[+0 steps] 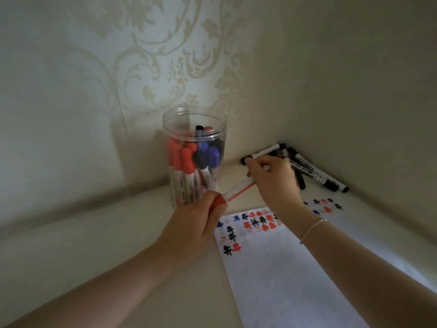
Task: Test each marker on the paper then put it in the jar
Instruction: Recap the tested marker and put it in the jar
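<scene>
Marker [238, 188] between both hands' grips

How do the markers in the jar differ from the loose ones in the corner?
The jar markers stand roughly upright inside the clear jar, with red, blue and black caps. The corner markers lie flat on the surface, all black-capped as far as visible. Both groups look like the same white-barrelled type, caps on.

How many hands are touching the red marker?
2: the left hand grips the red marker at its cap end, the right hand holds its other end.
</scene>
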`<state>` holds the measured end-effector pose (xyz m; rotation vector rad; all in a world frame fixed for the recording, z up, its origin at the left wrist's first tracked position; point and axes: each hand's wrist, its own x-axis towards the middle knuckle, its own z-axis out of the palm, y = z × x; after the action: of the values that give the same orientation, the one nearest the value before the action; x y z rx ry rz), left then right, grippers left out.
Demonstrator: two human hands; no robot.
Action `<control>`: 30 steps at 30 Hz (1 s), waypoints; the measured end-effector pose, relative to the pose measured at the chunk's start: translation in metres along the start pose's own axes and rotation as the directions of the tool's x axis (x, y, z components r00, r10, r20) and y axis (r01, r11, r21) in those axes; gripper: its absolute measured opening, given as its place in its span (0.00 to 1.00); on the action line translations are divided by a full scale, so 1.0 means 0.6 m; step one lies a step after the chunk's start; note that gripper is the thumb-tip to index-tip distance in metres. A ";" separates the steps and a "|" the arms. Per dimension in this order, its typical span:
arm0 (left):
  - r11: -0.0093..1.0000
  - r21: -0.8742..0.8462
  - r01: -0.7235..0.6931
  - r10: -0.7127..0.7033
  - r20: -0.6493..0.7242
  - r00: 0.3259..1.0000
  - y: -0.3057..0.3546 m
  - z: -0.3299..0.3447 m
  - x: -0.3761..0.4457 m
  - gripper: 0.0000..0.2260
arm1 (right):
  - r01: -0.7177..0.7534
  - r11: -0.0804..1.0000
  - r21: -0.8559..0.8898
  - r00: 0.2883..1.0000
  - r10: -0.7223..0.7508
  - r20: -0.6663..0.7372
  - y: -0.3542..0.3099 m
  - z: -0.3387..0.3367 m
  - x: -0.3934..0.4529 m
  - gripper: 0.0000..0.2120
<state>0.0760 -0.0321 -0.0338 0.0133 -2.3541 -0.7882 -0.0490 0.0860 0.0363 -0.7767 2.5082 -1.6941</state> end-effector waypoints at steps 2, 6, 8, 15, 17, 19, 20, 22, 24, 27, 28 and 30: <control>1.000 -0.008 -0.012 0.012 -0.020 1.000 0.002 -0.001 -0.003 0.09 | 0.017 1.000 0.006 1.000 -0.017 -0.003 -0.001 -0.001 -0.004 0.15; 0.996 -0.004 -0.084 0.084 -0.026 0.996 0.016 -0.005 -0.007 0.09 | 0.011 0.999 0.030 1.000 -0.011 -0.002 -0.003 -0.011 -0.021 0.18; 0.993 0.011 -0.116 0.116 -0.033 0.993 0.025 -0.004 -0.007 0.13 | 0.018 0.998 0.052 1.000 -0.018 -0.006 -0.008 -0.018 -0.030 0.21; 0.990 -0.139 -0.001 -0.019 -0.148 0.989 0.077 0.002 -0.012 0.09 | 0.093 0.993 0.073 0.995 -0.089 -0.053 -0.028 -0.032 -0.043 0.20; 0.979 -0.200 0.039 -0.071 -0.157 0.985 0.094 -0.008 0.001 0.13 | 0.069 0.990 0.125 0.997 -0.063 -0.051 -0.035 -0.037 -0.036 0.21; 0.982 -0.184 0.030 -0.059 -0.154 0.986 0.107 -0.034 0.025 0.19 | -0.036 0.961 0.276 0.999 0.044 -0.022 -0.041 -0.040 -0.028 0.21; 0.990 -0.139 0.007 -0.030 -0.164 0.986 0.117 -0.054 0.043 0.19 | -0.106 0.915 0.389 0.994 0.111 0.011 -0.045 -0.040 -0.025 0.20; 0.998 -0.056 -0.022 0.010 -0.196 0.981 0.146 -0.101 0.086 0.11 | -0.229 0.759 0.610 0.974 0.178 0.144 -0.060 -0.035 -0.023 0.19; 1.000 -0.017 -0.012 0.007 -0.273 0.962 0.175 -0.150 0.134 0.11 | -0.299 0.659 0.691 0.951 0.142 0.276 -0.084 -0.027 -0.018 0.19; 0.998 0.069 -0.010 0.034 -0.362 0.932 0.195 -0.212 0.193 0.11 | -0.300 0.706 0.642 0.946 0.132 0.297 -0.107 -0.023 0.006 0.21; 0.985 0.174 0.005 0.061 -0.371 0.927 0.193 -0.230 0.211 0.10 | -0.277 0.770 0.575 0.956 0.160 0.246 -0.106 -0.026 0.017 0.20; 0.895 0.435 0.094 0.048 -0.305 0.951 0.185 -0.262 0.243 0.07 | -0.186 0.950 0.251 0.979 0.156 0.132 -0.086 -0.036 0.040 0.14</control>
<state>0.0730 -0.0550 0.2063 0.3380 -2.1806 -0.2150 -0.0560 0.0802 0.0968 -0.5926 2.1497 -1.8164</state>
